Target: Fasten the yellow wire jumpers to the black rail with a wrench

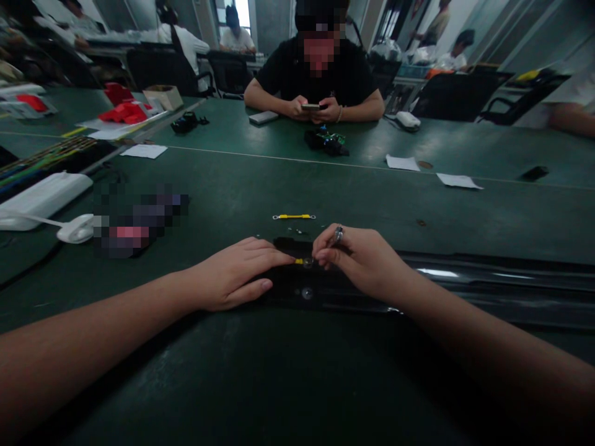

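A long glossy black panel [446,286] lies across the green table in front of me. My left hand [239,272] rests flat over its left end, fingers stretched out. The index fingertip touches a short yellow wire [299,261] on the panel. Beside that wire's ring end, my right hand [346,253] is closed in a pinch; whatever is between the fingertips is too small to make out. Below sits a round metal stud [307,293]. Just behind the panel lie another yellow wire with ring terminals [294,217] and several tiny metal pieces [297,231].
To the left are a white power strip [41,197], a white plug [77,228] and a blurred-out dark object [139,229]. Across the table a person [320,74] holds a phone, behind a small green circuit board [329,141]. Paper slips [402,163] lie at the right.
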Available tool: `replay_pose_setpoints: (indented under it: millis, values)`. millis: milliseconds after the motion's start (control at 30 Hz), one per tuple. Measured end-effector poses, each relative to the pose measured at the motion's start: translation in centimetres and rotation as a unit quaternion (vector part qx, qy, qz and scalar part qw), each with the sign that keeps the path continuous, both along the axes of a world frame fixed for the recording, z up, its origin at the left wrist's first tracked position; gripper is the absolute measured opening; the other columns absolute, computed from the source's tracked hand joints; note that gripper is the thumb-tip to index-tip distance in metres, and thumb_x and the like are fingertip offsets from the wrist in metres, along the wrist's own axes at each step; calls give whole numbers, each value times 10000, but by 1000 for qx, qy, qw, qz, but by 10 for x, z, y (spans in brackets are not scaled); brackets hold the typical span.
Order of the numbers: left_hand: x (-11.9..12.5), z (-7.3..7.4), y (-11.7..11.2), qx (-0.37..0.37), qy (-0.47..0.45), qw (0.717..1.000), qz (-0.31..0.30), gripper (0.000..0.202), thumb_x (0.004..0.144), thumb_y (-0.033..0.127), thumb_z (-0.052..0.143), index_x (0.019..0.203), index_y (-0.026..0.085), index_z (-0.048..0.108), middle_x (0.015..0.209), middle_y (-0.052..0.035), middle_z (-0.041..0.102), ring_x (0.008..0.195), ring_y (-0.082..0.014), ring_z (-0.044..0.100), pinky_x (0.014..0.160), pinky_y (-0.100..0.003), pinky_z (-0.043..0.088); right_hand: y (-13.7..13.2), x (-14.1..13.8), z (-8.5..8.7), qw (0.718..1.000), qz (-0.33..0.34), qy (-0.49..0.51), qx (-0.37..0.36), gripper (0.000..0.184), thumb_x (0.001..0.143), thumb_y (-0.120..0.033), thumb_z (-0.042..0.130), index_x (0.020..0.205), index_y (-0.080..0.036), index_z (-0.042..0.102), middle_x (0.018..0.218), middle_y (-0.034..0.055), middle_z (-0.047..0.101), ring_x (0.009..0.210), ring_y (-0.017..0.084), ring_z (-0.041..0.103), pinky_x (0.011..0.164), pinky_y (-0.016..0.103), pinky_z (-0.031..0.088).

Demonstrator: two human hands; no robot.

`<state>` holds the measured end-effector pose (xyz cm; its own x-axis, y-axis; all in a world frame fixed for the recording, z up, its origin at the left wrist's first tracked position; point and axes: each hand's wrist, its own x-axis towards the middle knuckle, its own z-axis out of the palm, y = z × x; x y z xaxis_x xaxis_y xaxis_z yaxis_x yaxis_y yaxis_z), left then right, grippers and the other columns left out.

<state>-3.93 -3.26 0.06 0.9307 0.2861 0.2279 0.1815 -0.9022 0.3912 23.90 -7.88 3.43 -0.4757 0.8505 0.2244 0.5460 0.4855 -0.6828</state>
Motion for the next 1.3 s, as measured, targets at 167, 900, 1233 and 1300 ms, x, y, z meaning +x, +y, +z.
replay_pose_setpoints:
  millis: [167, 900, 1233, 1300]
  values:
    - [0, 0, -1, -3, -1, 1000, 5, 439, 1075, 371, 366, 1450, 165, 462, 1314, -155, 617, 1188, -288, 571, 1025, -438, 446, -1, 2, 0, 999, -22, 19, 40, 206, 1045, -240, 450, 938, -178, 615, 857, 38, 668, 733, 170, 626, 701, 307, 471]
    - [0, 1, -1, -6, -6, 1000, 3, 414, 1067, 300, 365, 1445, 165, 465, 1298, -148, 626, 1170, -276, 579, 1014, -427, 445, -3, 5, 0, 1000, -11, -8, 27, 231, 1059, -250, 431, 1027, -195, 653, 929, 44, 716, 774, 174, 639, 733, 316, 465]
    - [0, 1, -1, -3, -9, 1000, 4, 414, 1059, 297, 376, 1439, 165, 474, 1292, -148, 636, 1171, -282, 584, 1013, -433, 453, -2, 1, 3, 1000, 13, -10, -7, 96, 987, -207, 565, 932, -188, 642, 813, 16, 687, 729, 168, 649, 710, 298, 485]
    - [-1, 0, -1, -3, -9, 1000, 5, 413, 1060, 297, 375, 1438, 167, 476, 1294, -150, 636, 1170, -283, 586, 1013, -433, 453, -2, 1, 3, 1000, 2, -3, 8, 109, 988, -231, 574, 900, -191, 624, 787, 13, 675, 703, 168, 632, 691, 299, 471]
